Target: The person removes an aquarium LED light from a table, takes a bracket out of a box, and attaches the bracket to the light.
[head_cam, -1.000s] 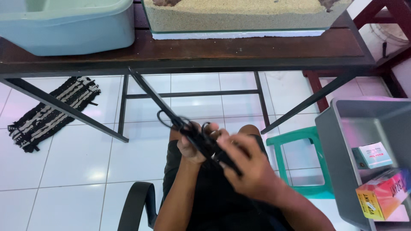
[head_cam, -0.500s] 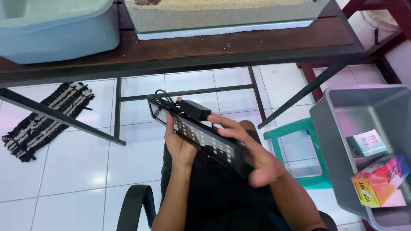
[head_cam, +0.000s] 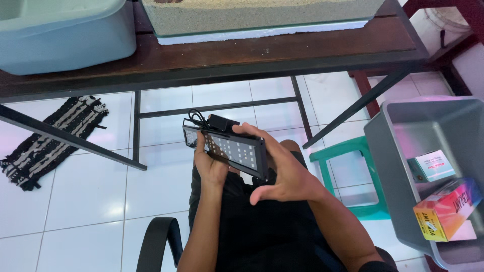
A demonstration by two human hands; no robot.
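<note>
A flat black LED light panel (head_cam: 228, 148) with rows of small white diodes lies across both my hands above my lap. My left hand (head_cam: 210, 168) supports it from beneath at its left end. My right hand (head_cam: 285, 174) grips its right end, fingers curled over the far edge. A black power adapter with a coiled cable (head_cam: 214, 121) sits bundled at the panel's far edge.
A dark wooden table (head_cam: 282, 53) on black metal legs stands ahead, carrying a pale blue tub (head_cam: 65, 35) and a sand-filled glass tank (head_cam: 262, 15). A grey bin (head_cam: 403, 151) with small boxes is at my right, a green stool (head_cam: 348, 156) beside it. A striped mat (head_cam: 55, 136) lies left.
The panel has been turned from edge-on to face up, so its diodes now show. My hands have brought it lower and closer to my lap.
</note>
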